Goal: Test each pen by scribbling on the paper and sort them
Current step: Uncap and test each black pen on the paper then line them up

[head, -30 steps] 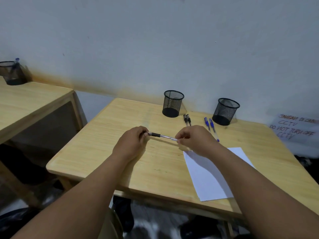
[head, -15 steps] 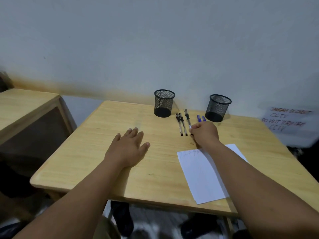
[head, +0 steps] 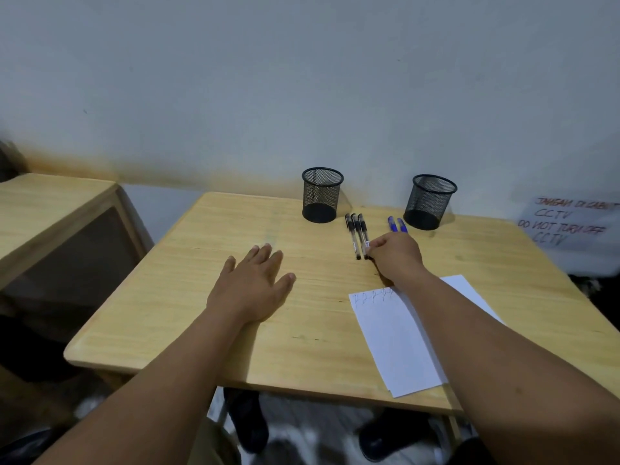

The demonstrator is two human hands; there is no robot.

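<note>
We see a wooden counter [head: 188, 290]. A white paper [head: 399, 344] lies near its front right edge, with small scribbles along its top. Our left hand [head: 250, 283] lies flat and open on the counter, holding nothing. Our right hand [head: 396, 255] has its fingertips on the third of three black pens [head: 358, 234], lined up side by side near the back edge. We cannot tell if it grips that pen or just touches it. Two blue pens [head: 396, 224] peek out behind that hand. We think sorting is going on: next, let go and pick an untested pen. Two black mesh cups, the left cup [head: 322, 195] and the right cup [head: 431, 202], stand at the back edge, and both look empty.
</note>
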